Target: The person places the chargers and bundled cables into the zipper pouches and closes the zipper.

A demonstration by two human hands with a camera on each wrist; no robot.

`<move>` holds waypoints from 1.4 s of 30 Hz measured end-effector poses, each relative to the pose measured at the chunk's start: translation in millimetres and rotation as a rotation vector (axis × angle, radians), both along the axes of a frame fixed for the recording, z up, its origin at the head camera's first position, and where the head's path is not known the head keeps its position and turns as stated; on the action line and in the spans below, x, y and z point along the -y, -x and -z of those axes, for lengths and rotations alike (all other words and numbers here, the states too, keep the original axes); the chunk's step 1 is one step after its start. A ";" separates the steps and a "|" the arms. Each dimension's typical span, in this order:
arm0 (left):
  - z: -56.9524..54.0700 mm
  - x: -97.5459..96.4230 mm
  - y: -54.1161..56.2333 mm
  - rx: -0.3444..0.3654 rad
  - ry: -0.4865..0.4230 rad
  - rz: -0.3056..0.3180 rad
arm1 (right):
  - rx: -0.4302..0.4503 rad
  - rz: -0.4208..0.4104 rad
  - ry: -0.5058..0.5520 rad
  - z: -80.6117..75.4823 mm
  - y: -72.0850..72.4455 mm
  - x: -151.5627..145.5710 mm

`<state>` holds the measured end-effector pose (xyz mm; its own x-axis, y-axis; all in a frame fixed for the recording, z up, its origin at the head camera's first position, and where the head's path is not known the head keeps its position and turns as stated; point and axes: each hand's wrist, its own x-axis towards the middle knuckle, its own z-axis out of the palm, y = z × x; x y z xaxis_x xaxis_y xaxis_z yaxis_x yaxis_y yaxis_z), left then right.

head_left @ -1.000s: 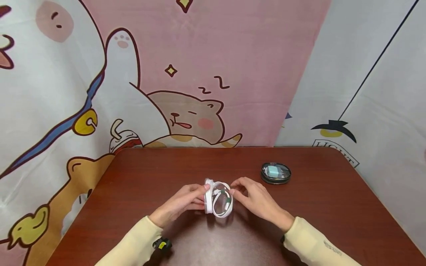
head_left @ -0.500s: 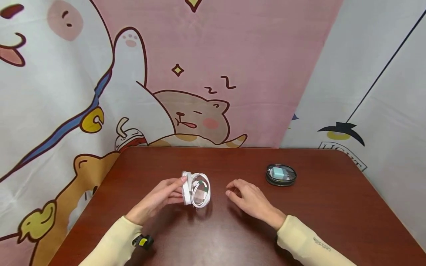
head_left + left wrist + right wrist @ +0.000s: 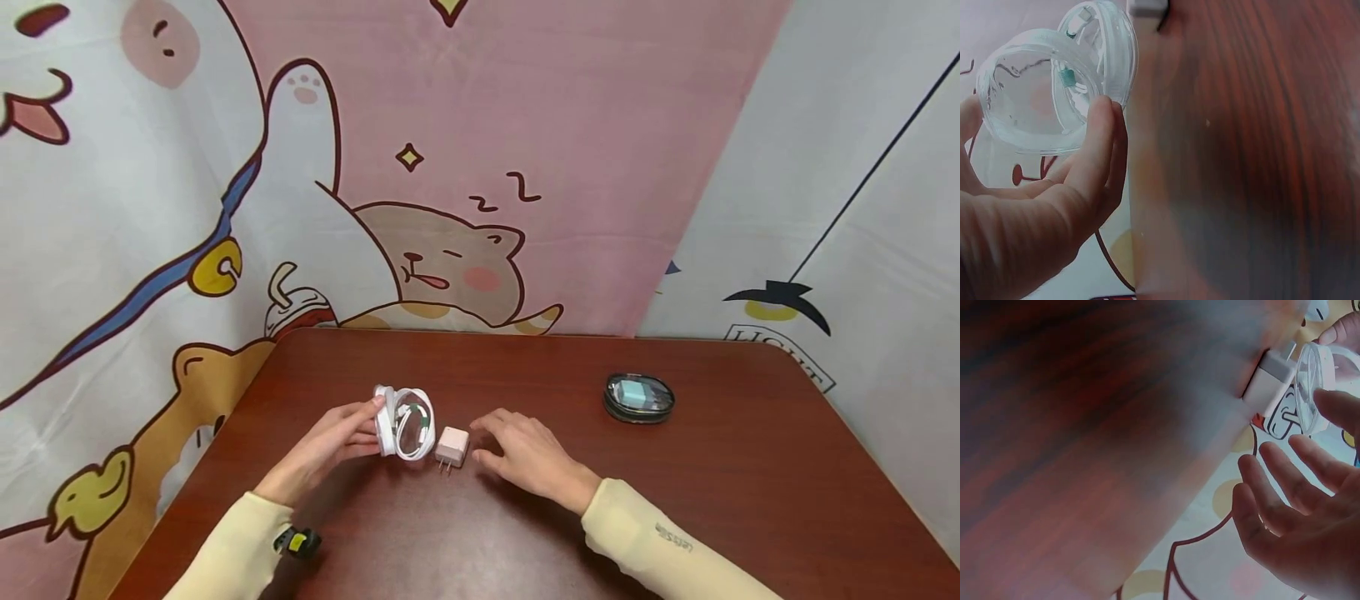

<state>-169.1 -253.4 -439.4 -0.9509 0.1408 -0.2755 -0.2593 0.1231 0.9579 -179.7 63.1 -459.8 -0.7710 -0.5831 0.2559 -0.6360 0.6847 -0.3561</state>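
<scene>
My left hand (image 3: 330,442) holds a clear round case (image 3: 385,425) with a white rim, its two halves spread apart; thumb and fingers grip one half (image 3: 1019,134). A white charging cable (image 3: 427,423), coiled and bound with green ties, sits in the other half. Just right of the case, a pale pink charger plug (image 3: 452,446) lies on the table, its prongs toward the near side. My right hand (image 3: 528,454) is close to the plug's right side, apart from it. In the right wrist view its fingers (image 3: 1272,500) are loosely bent with nothing in them.
A black-edged clear case (image 3: 639,402) with a light blue charger inside lies on the right back part of the brown table (image 3: 510,533). A printed cartoon cloth (image 3: 585,167) hangs behind the table.
My left hand has moved left with the case. The pink plug, earlier visible through the clear case, now lies uncovered on the table. My right hand has shifted left beside it.
</scene>
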 end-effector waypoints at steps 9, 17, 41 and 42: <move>6.6 13.0 0.9 0.025 0.020 -0.010 | -0.057 -0.029 -0.130 3.0 1.8 25.9; 8.0 8.4 0.8 0.042 0.028 0.001 | -0.133 -0.064 -0.119 7.5 4.9 32.4; 11.2 -46.3 3.1 0.031 0.014 0.120 | -0.075 -0.019 0.021 -8.1 -22.6 -47.0; 10.8 -50.8 2.7 0.027 0.022 0.129 | -0.078 -0.014 0.025 -9.5 -24.0 -50.2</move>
